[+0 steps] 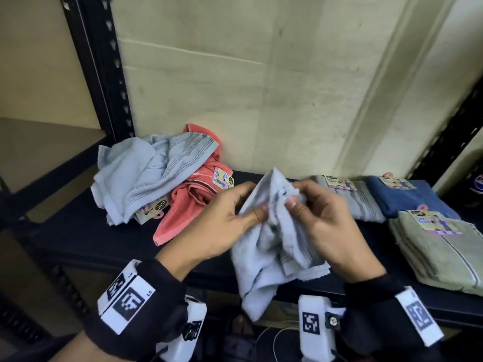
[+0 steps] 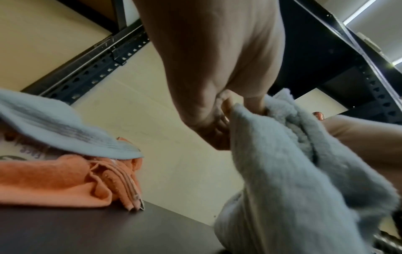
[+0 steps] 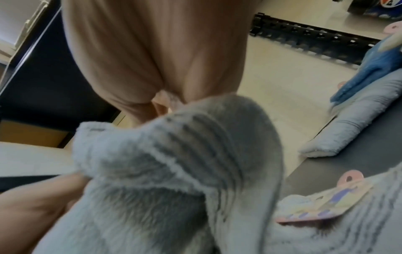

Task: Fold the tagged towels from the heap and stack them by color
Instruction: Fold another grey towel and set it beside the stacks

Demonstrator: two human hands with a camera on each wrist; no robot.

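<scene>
Grey terry towel hangs bunched above the dark shelf, its top pinched by left hand and right hand close together.

The left hand and right hand cover the middle of the light blue towel; their fingertips are buried in its folds. In the heap, the pink towel lies largely under a pale one. The green stack is cut off at the right edge. Print on the tag is too small to read. The right wrist view is blurred throughout.
</scene>
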